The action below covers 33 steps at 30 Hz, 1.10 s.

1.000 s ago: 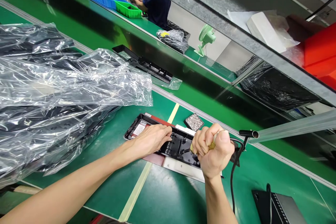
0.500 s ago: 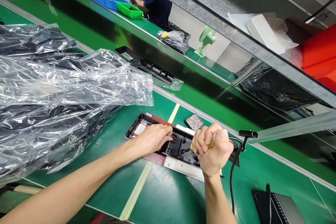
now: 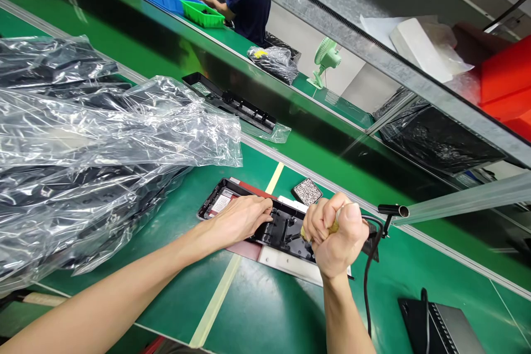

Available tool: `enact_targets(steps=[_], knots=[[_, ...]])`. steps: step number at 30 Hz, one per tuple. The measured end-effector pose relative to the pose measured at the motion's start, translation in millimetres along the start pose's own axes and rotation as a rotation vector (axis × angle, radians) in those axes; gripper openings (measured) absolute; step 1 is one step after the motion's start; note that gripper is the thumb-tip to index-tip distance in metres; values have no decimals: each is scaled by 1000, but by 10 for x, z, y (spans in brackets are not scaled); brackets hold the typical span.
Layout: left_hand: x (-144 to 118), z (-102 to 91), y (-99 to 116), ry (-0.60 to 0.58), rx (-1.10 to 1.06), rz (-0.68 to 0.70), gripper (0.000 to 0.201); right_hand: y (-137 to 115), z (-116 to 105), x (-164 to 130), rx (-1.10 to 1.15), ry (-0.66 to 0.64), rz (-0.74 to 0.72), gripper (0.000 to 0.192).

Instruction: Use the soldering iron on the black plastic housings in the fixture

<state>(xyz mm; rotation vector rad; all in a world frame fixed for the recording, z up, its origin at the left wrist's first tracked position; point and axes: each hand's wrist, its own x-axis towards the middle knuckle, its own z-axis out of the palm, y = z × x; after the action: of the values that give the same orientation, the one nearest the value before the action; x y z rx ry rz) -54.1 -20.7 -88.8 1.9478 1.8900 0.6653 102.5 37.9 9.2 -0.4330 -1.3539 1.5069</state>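
On the black plastic housing (image 3: 265,221), pinned flat by left hand (image 3: 240,220) to steady it, worked downward with yellow-handled corded tool (image 3: 332,228) fisted in right hand (image 3: 338,235).

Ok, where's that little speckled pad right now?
In the head view, the speckled pad lies on the green bench just beyond the black housing, ahead of the right hand and beside the yellow line.
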Motion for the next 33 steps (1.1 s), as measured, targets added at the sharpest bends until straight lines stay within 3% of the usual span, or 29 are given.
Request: enact_targets(steps=[25, 33], knots=[[-10, -4, 7, -1, -1, -2, 23, 1, -13, 11, -6, -20, 7, 44], [-12, -45, 41, -3, -13, -9, 24, -73, -218, 100, 63, -297, 128, 36]])
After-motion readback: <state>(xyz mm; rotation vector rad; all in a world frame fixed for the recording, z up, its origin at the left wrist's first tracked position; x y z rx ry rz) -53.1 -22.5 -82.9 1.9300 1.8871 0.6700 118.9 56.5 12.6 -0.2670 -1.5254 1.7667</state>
